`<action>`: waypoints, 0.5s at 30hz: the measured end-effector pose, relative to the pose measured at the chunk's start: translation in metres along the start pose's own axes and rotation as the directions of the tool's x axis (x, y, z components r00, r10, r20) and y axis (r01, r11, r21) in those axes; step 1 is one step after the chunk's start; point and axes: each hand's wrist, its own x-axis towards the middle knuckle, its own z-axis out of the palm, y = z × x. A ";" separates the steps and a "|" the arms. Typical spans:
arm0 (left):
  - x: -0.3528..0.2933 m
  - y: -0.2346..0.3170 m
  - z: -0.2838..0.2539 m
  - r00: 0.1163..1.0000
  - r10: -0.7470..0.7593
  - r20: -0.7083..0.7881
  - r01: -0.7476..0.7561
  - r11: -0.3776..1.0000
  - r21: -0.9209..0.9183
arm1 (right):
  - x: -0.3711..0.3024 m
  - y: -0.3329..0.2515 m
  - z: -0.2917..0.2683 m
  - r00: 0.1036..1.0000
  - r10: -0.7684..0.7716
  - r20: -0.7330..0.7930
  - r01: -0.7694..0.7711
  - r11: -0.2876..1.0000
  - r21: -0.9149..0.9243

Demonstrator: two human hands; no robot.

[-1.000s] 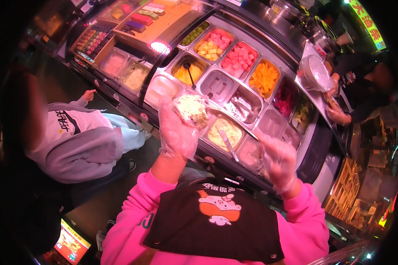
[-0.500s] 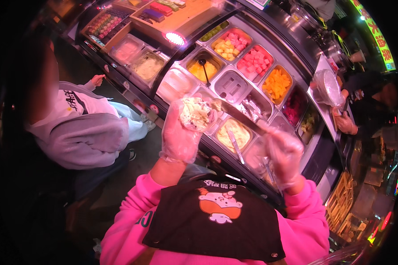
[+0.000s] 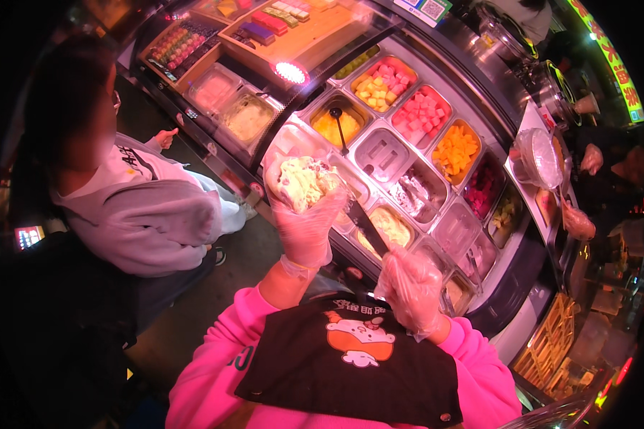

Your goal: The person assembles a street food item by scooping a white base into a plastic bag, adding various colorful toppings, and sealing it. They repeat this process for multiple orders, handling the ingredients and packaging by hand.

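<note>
My left hand (image 3: 304, 232), in a clear plastic glove, cups a rounded lump of food coated in pale cream (image 3: 302, 180), with darker bits showing in it. My right hand (image 3: 413, 286), gloved too, grips the handle of a long flat spatula (image 3: 367, 229). The spatula's tip lies at the right side of the lump; whether it touches cannot be made out. Beneath the blade, a metal pan of pale yellow cream (image 3: 393, 226) is partly covered. Close beyond the lump stands a pan of yellow filling (image 3: 329, 129) with a black-handled spoon in it.
Pans hold pink cubes (image 3: 423, 114), orange fruit pieces (image 3: 456, 149) and a white-and-dark mix (image 3: 415, 193). A person in a grey jacket (image 3: 139, 214) stands at the left. Another person's gloved hand (image 3: 578, 220) is at the right, near a clear-wrapped bowl (image 3: 538, 154).
My right hand has come left and nearer my body with the spatula, whose blade has turned steeper. My left hand has tilted, and the cream on the lump looks smoother and fuller.
</note>
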 end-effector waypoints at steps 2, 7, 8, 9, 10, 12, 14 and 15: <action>0.003 -0.007 -0.006 1.000 0.010 -0.030 -0.009 0.999 0.034 | -0.003 0.010 -0.004 0.986 -0.144 0.081 0.150 0.986 -0.068; 0.016 -0.013 -0.036 0.981 -0.078 -0.179 0.070 0.996 -0.050 | -0.002 0.010 -0.021 0.932 -0.288 0.219 0.350 0.872 -0.343; 0.020 -0.013 -0.044 0.971 -0.086 -0.222 0.063 0.992 -0.110 | 0.004 0.003 -0.024 0.862 -0.403 0.306 0.494 0.803 -0.332; 0.024 -0.008 -0.054 0.969 -0.126 -0.212 0.107 0.989 -0.101 | 0.014 -0.006 -0.029 0.829 -0.409 0.381 0.541 0.757 -0.366; 0.025 -0.005 -0.062 0.963 -0.178 -0.200 0.150 0.978 -0.144 | 0.028 -0.014 -0.032 0.842 -0.378 0.384 0.530 0.708 -0.467; 0.020 0.004 -0.074 0.954 -0.267 -0.139 0.231 0.945 -0.230 | 0.071 -0.025 -0.035 0.936 -0.234 0.264 0.338 0.808 -0.483; 0.012 0.008 -0.079 0.935 -0.356 0.010 0.339 0.880 -0.333 | 0.135 -0.015 -0.029 0.976 -0.064 0.206 0.165 0.838 -0.520; 0.007 0.009 -0.081 0.898 -0.440 -0.001 0.413 0.842 -0.348 | 0.172 0.000 -0.021 0.972 -0.070 0.223 0.190 0.790 -0.583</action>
